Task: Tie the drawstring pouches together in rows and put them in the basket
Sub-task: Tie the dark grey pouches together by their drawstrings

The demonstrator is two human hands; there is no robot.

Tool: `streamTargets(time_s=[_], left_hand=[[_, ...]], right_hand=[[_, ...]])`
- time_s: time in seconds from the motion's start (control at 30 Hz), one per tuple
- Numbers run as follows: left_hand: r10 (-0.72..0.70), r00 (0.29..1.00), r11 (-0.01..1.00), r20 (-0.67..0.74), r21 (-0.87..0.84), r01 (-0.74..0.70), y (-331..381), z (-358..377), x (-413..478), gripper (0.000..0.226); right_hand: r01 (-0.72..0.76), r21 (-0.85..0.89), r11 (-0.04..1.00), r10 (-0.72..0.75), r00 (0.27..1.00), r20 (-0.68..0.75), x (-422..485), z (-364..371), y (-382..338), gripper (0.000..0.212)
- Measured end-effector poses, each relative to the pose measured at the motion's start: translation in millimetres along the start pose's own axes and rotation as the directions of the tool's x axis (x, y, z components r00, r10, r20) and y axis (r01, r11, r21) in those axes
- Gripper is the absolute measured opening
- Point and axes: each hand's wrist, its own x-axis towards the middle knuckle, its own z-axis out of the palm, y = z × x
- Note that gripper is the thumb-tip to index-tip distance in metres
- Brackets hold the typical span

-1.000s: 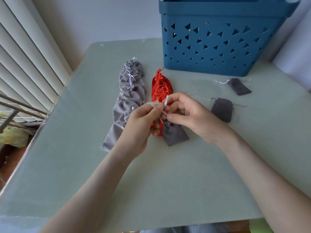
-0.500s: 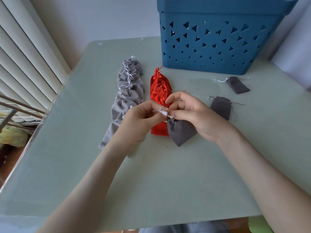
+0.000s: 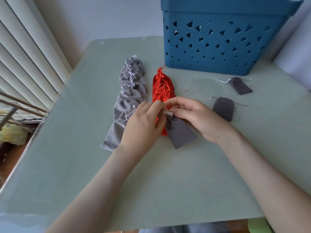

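A dark grey pouch point(image 3: 179, 134) lies mid-table with its gathered neck between my hands. My left hand point(image 3: 143, 125) and my right hand point(image 3: 196, 116) both pinch its pale drawstring point(image 3: 166, 113) at the neck. Just behind my fingers lies a row of tied red pouches point(image 3: 161, 88). To its left stretches a long row of tied light grey pouches point(image 3: 127, 98). Two loose dark grey pouches rest to the right, one near point(image 3: 223, 109) and one farther back point(image 3: 240, 85). The blue basket point(image 3: 218, 39) stands at the back right.
The pale green table point(image 3: 151, 182) has bare surface in front of my arms. White blinds point(image 3: 25, 56) run along the left, with a metal rack point(image 3: 15, 108) beside the table's left edge. A white wall point(image 3: 109, 17) is behind.
My hands have lowered toward the table with the dark grey pouch, and the drawstring ends are drawn closer together between my fingertips. The pouch now lies flatter on the table.
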Motion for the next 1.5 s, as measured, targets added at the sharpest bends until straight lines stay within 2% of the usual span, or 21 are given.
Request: streamTargets(time_s=[0.17, 0.23, 0.4, 0.47, 0.6, 0.7, 0.8, 0.93, 1.07, 1.23, 1.3, 1.4, 1.5], left_hand=[[0.033, 0.999, 0.999, -0.04, 0.009, -0.033, 0, -2, 0, 0.013], [0.047, 0.999, 0.999, -0.026, -0.015, -0.047, 0, -2, 0, 0.015], [0.041, 0.999, 0.994, 0.034, -0.098, -0.038, -1, -5, 1, 0.02], [0.024, 0.998, 0.988, 0.055, -0.156, -0.015, -1, -5, 0, 0.017], [-0.058, 0.997, 0.975, 0.047, -0.214, 0.067, 0, -1, 0, 0.011], [-0.135, 0.989, 0.965, 0.055, -0.217, 0.144, -2, 0, -2, 0.027], [-0.216, 0.975, 0.942, 0.053, -0.249, 0.223, 1, -2, -1, 0.027], [-0.253, 0.967, 0.93, 0.029, -0.268, 0.251, 5, -7, 2, 0.031], [-0.273, 0.962, 0.907, 0.021, -0.327, 0.264, 3, -9, 1, 0.03], [-0.275, 0.961, 0.881, 0.034, -0.392, 0.266, 4, -11, 1, 0.03], [-0.277, 0.959, 0.853, 0.057, -0.446, 0.272, 4, -11, 1, 0.027], [-0.217, 0.966, 0.849, 0.144, -0.46, 0.259, 6, -12, 1, 0.023], [-0.199, 0.959, 0.797, 0.203, -0.536, 0.278, 6, -13, 2, 0.022]], right_hand=[[-0.004, 0.017, 1.0, 0.003, 1.0, 0.026, -1, 4, 2, 0.018], [0.009, -0.004, 1.0, -0.008, 1.0, 0.01, -1, 3, 2, 0.019], [0.023, -0.055, 0.998, -0.024, 1.0, -0.018, -1, -1, 1, 0.006], [0.015, -0.072, 0.997, -0.018, 0.999, -0.041, -1, -1, -1, 0.011], [-0.031, -0.053, 0.998, 0.023, 0.987, -0.159, 0, -1, -2, 0.026], [-0.056, -0.06, 0.997, 0.037, 0.958, -0.283, 2, -3, -4, 0.034], [-0.054, -0.042, 0.998, 0.034, 0.927, -0.375, 3, -7, -4, 0.032], [-0.049, -0.138, 0.989, -0.013, 0.908, -0.419, 3, -8, -2, 0.033], [0.012, -0.08, 0.997, -0.039, 0.938, -0.346, 2, -10, 1, 0.033], [0.033, -0.255, 0.966, -0.132, 0.915, -0.382, 1, -19, 1, 0.017], [0.101, -0.225, 0.969, -0.18, 0.913, -0.366, 0, -22, -2, 0.01], [0.195, -0.23, 0.953, -0.25, 0.938, -0.239, -6, -18, -10, 0.016], [0.221, -0.279, 0.935, -0.248, 0.967, -0.065, -9, -7, -12, 0.023]])
